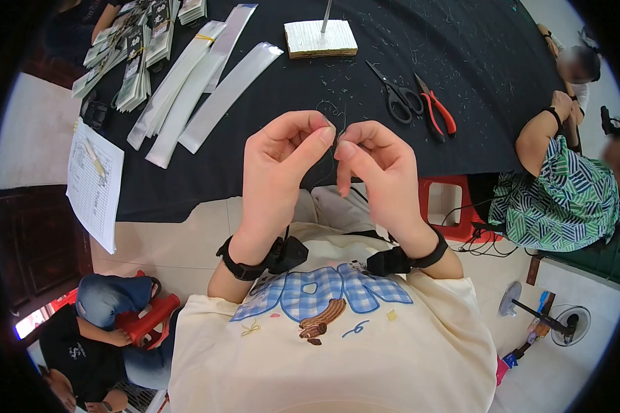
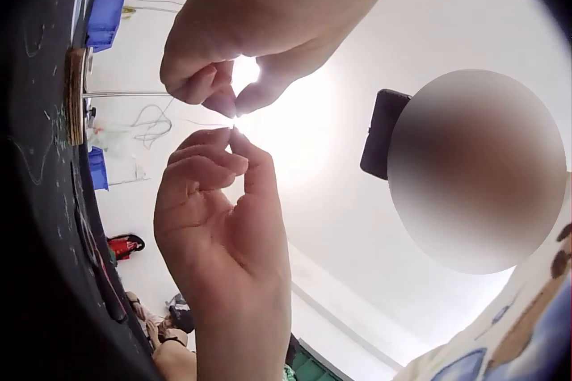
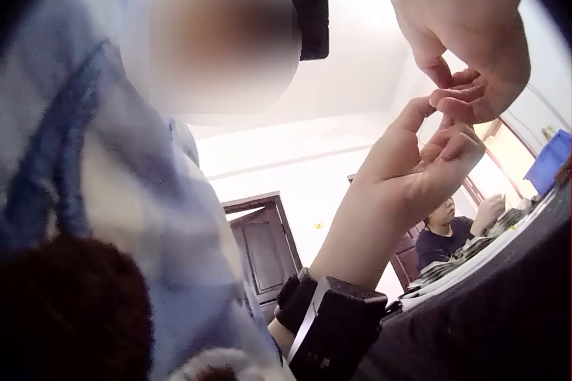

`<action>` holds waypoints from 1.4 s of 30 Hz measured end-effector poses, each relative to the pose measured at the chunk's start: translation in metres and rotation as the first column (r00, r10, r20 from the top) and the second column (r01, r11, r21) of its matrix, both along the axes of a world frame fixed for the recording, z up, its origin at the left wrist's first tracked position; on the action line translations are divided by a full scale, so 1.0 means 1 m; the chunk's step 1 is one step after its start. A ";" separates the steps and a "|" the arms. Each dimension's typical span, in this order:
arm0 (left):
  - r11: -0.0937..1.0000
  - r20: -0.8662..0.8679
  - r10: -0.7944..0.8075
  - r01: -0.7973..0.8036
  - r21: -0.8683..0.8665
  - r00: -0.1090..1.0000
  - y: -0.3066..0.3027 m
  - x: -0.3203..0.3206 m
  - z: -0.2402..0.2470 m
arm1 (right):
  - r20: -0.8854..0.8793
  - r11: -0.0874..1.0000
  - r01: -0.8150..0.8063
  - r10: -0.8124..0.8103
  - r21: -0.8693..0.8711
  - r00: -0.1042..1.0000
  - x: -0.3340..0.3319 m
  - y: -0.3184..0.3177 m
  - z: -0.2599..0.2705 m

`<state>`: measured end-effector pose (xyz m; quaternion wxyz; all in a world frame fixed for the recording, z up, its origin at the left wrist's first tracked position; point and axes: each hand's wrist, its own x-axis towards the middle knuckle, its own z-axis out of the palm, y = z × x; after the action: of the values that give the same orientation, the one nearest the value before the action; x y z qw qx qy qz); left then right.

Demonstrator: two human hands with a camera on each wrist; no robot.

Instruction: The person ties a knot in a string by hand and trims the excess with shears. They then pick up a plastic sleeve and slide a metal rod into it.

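In the head view both hands are raised above the near edge of the black table, fingertips almost meeting. The left hand [image 1: 277,162] pinches a thin dark thread or wire [image 1: 335,141] between thumb and forefinger. Facing it, the right hand [image 1: 386,165] pinches the same fine strand, its thumb against the forefinger. Loose curls of the strand show around the fingertips. In the left wrist view a thin looped line [image 2: 152,122] stands out beyond the fingertips. What exactly lies between the fingertips is too small to tell.
Black scissors [image 1: 398,96] and red-handled pliers [image 1: 435,109] lie right of the hands. Farther back stands a foam block [image 1: 320,39] with a metal rod. Clear plastic sleeves [image 1: 231,96], bundled cards [image 1: 136,65] and a paper sheet [image 1: 94,182] are at left. Other people sit on both sides.
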<state>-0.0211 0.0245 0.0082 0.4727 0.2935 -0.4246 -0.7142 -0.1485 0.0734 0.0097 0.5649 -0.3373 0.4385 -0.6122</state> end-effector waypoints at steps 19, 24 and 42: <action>0.721 0.584 0.174 0.302 -0.624 0.793 -0.002 0.004 0.005 | -0.264 0.856 -0.298 0.430 0.422 0.863 -0.039 -0.007 0.023; 0.682 0.596 0.192 0.331 -0.652 0.779 -0.001 0.005 0.003 | -0.279 0.860 -0.294 0.429 0.417 0.859 -0.039 -0.008 0.020; 0.449 0.607 0.384 0.433 -0.781 0.696 -0.001 0.005 -0.003 | -0.377 0.863 -0.244 0.426 0.443 0.823 -0.038 -0.013 0.014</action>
<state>-0.0161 0.0234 0.0051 0.3347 0.2454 -0.8850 -0.2112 -0.1866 0.0606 0.0236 0.5981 -0.4319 0.6011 -0.3074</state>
